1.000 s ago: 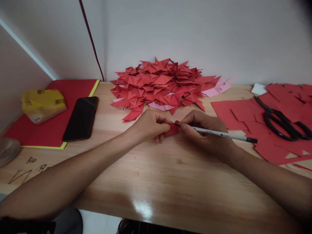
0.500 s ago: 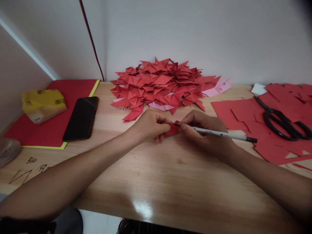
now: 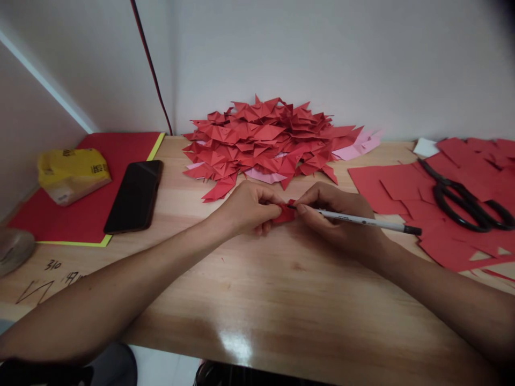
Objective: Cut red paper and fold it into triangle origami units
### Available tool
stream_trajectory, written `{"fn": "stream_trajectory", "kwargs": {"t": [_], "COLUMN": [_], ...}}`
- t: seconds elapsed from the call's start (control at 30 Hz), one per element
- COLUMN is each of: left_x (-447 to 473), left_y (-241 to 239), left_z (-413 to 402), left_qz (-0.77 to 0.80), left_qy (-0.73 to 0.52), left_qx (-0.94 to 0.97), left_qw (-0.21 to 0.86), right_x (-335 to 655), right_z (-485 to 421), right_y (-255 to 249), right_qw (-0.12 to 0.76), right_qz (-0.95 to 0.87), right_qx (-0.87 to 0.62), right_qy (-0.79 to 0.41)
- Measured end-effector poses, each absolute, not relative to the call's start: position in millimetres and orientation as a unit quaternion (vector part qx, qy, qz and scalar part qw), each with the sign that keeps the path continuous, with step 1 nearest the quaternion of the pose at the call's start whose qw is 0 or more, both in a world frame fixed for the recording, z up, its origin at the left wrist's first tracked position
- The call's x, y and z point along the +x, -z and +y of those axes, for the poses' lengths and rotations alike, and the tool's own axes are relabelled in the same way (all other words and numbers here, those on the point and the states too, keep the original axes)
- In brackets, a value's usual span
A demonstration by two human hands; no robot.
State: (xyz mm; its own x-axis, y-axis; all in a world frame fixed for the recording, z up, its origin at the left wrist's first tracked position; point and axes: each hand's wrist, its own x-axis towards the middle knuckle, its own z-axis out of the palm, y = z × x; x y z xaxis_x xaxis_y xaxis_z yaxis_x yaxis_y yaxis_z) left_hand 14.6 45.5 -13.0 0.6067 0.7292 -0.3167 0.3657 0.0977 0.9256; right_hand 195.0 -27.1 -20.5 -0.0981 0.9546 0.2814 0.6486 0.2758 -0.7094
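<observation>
Between my hands is a small red piece of paper, partly covered by fingers, so its folds are hard to make out. My left hand pinches its left side. My right hand grips a white pen with a black end cap, and the pen's tip meets the paper's upper right part. Just beyond my hands lies a heap of folded red paper shapes, with a few pink paper shapes among them.
Black-handled scissors rest on loose red paper sheets at right. At left, a black phone and a yellow packet lie on red and yellow sheets. A tape roll sits at the wooden table's left edge.
The rear end of the pen has shifted very slightly left. Both hands keep nearly the same place and grip.
</observation>
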Motion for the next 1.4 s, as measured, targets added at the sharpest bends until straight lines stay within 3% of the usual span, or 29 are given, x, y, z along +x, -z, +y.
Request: {"fn": "stream_trajectory", "kwargs": {"t": [1.4], "left_x": [13.3], "left_y": [12.7], "left_z": [46.4], "left_qz": [0.417], "left_qy": [-0.161], "left_qx": [0.644], "left_qw": [0.621], "right_x": [197.2], "right_z": [-26.6], "right_y": [20.1], "right_qw": [0.367], "right_qz": [-0.708], "right_qx": [-0.573], "right_qy": [-0.189]}}
